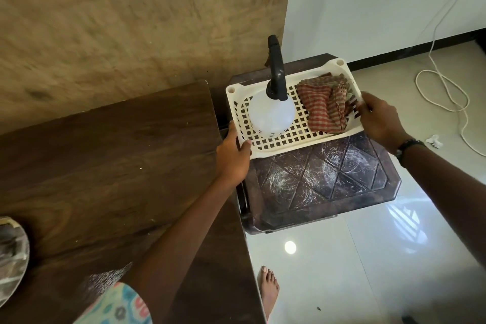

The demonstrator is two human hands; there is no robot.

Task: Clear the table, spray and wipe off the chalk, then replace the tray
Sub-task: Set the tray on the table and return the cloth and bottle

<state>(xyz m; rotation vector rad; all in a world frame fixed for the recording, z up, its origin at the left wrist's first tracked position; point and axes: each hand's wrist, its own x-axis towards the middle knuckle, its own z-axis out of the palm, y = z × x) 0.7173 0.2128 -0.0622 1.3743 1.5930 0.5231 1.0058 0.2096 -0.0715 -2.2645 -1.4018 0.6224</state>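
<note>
Your left hand (pixel 232 151) grips the near left corner of the cream tray (pixel 302 141), with the thumb curled over its rim. Your right hand (pixel 378 119) grips the right end of the same tray, the fingers bent around the edge, and a dark band sits on that wrist. The tray lies over the far part of the small dark table (pixel 323 181); if it rests on the table or is raised a little, you cannot tell. In the tray a white spray bottle (pixel 272 113) with a black head stands on the left side, and a striped red cloth (pixel 324 104) lies crumpled on the right side. White chalk marks (pixel 319 169) cover the near part of the table. A brown wooden surface (pixel 105 152) is just beside the table, on the left.
</note>
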